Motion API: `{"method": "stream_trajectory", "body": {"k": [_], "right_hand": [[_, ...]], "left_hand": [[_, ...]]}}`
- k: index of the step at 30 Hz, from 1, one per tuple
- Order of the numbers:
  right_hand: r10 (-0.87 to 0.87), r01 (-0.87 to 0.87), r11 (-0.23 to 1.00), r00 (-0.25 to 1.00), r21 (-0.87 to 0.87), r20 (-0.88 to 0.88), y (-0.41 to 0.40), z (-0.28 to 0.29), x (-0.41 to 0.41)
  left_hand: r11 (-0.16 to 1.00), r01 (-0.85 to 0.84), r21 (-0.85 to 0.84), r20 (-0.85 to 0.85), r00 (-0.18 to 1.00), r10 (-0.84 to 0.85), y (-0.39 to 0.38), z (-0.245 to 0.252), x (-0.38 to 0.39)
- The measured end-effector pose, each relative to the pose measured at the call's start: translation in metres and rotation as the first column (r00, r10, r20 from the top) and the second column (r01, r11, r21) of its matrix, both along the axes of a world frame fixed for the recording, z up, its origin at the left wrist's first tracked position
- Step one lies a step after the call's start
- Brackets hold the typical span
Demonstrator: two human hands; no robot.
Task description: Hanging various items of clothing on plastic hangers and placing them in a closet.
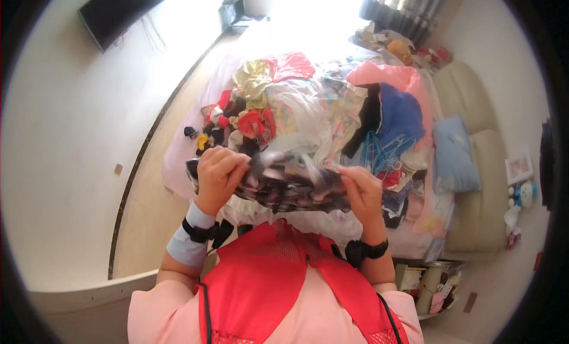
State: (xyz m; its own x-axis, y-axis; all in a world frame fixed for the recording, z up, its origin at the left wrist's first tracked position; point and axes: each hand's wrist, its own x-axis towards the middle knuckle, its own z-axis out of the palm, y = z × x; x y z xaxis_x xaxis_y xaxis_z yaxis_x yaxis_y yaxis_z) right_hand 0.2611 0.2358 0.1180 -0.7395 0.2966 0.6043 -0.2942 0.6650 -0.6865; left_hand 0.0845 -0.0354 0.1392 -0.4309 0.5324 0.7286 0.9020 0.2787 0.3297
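Observation:
A dark patterned garment [293, 192], blurred by motion, is stretched between my two hands over the near side of the bed. My left hand [222, 172] grips its left end, fingers curled over the cloth. At the other end, my right hand [362, 190] pinches the fabric between thumb and fingers. Beyond the garment spreads a pile of loose clothes, with a sheer white cloth [298, 104] in the middle. Red clothing [258, 124] lies past my left hand. Blue plastic hangers [386, 150] rest beyond my right hand, below a blue garment [400, 112].
A bed [178, 166] with a pale pink sheet carries the heap. On the right, a blue pillow [455, 155] leans against the beige padded headboard [489, 184]. A bedside unit [426, 286] holding small items stands at lower right. A television [120, 15] hangs on the left wall.

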Motion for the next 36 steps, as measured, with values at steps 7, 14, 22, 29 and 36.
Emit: {"method": "stream_trajectory", "body": {"k": [7, 14, 22, 29, 36], "right_hand": [[0.068, -0.063, 0.998, 0.971, -0.026, 0.229, 0.026, -0.035, 0.004], [0.227, -0.258, 0.963, 0.932, 0.076, 0.284, 0.013, -0.045, -0.022], [0.289, -0.334, 0.935, 0.911, 0.115, 0.293, -0.016, -0.046, -0.057], [0.180, -0.210, 0.970, 0.960, 0.124, 0.214, -0.033, -0.022, -0.104], [0.277, -0.308, 0.947, 0.928, 0.094, 0.249, -0.059, 0.004, -0.148]], "left_hand": [[0.983, -0.179, -0.032, 0.092, 0.979, 0.181, -0.028, -0.029, 0.026], [0.964, -0.258, -0.067, 0.200, 0.943, 0.267, -0.056, -0.055, 0.035], [0.961, -0.269, -0.068, 0.257, 0.926, 0.277, -0.074, -0.066, 0.002], [0.788, -0.615, 0.043, 0.296, 0.761, 0.578, -0.115, -0.126, -0.074], [0.982, -0.187, -0.023, 0.877, 0.468, 0.109, -0.194, -0.260, -0.115]]}}
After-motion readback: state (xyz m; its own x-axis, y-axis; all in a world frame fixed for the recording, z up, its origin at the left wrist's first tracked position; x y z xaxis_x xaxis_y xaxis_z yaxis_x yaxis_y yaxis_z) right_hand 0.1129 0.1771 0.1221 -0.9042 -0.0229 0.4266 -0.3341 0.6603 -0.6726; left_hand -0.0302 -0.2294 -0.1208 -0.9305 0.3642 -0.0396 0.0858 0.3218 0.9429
